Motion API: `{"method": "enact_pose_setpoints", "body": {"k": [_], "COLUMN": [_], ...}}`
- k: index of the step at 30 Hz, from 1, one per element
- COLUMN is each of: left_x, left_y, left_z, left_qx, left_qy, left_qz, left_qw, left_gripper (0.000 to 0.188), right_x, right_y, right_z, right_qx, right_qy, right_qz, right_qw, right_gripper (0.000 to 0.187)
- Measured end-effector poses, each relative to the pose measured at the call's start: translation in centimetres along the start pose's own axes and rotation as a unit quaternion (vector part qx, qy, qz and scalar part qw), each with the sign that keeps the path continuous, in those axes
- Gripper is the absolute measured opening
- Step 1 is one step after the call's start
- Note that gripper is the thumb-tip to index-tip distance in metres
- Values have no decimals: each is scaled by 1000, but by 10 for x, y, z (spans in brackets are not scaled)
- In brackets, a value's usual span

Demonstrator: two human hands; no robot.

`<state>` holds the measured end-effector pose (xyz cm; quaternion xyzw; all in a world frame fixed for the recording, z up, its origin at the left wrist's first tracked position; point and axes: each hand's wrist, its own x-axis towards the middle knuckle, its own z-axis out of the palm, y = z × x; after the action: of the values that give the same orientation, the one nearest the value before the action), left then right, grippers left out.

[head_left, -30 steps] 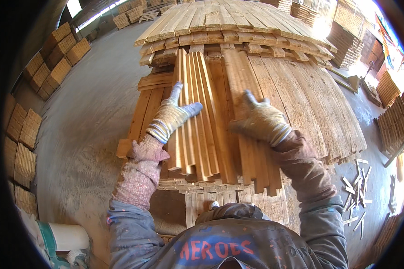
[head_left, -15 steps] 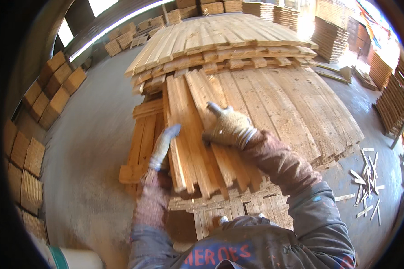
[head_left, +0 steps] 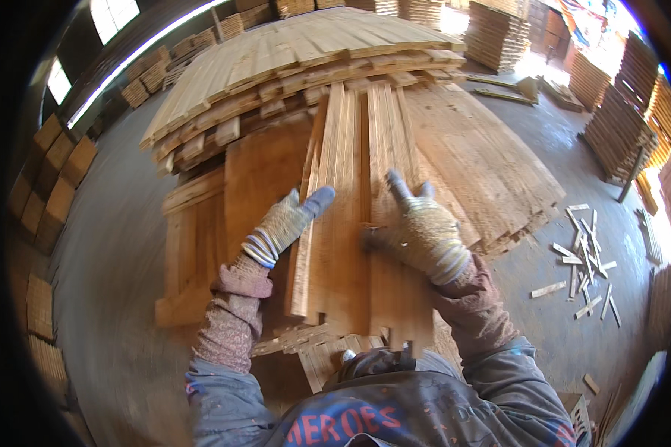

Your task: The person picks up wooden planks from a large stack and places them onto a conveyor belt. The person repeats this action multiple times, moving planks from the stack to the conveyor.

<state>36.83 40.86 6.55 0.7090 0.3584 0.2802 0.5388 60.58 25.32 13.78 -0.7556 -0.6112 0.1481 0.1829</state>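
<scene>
In front of me lies a loose bundle of long wooden planks [head_left: 337, 223], roughly side by side with narrow gaps between them. My gloved left hand [head_left: 287, 223] holds the bundle's left edge, its thumb over the top and its other fingers partly hidden beside the wood. My gloved right hand [head_left: 425, 231] grips the right part of the bundle; some of its fingers are smeared by motion. The planks slant over a wide layer of boards [head_left: 484, 164], and their near ends reach close to my body.
Beyond the bundle rises a stack of pale boards [head_left: 298, 63]. A lower wooden frame [head_left: 194, 253] sits to the left. Small offcuts [head_left: 585, 257] litter the floor at right. Block piles [head_left: 52, 179] line the left wall, and slatted stacks [head_left: 619, 134] stand at far right.
Both hands have moved apart relative to each other and turned the planks more upright in view. Brown boards beneath at left now show. The whole view has shifted, moving the surroundings leftward.
</scene>
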Motion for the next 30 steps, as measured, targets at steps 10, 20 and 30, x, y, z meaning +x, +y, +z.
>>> {"method": "enact_pose_setpoints", "body": {"k": [10,20,30], "left_x": [-5,-96,-54], "left_y": [-30,-50,-21], "left_z": [-71,-106,-30], "left_qx": [266,-10,-118], "left_qy": [290,288,297], "left_qz": [14,-151,-179], "left_qw": [919,946,931], "left_gripper": [89,42,64], "right_x": [91,207,133], "right_y": [235,451,331], "right_z": [-90,-113,-148], "right_qx": [198,148,443], "right_qy": [166,42,-61], "right_qz": [-12,145,164], "right_qw": [966,977,879], "right_gripper": [105,53,35]}}
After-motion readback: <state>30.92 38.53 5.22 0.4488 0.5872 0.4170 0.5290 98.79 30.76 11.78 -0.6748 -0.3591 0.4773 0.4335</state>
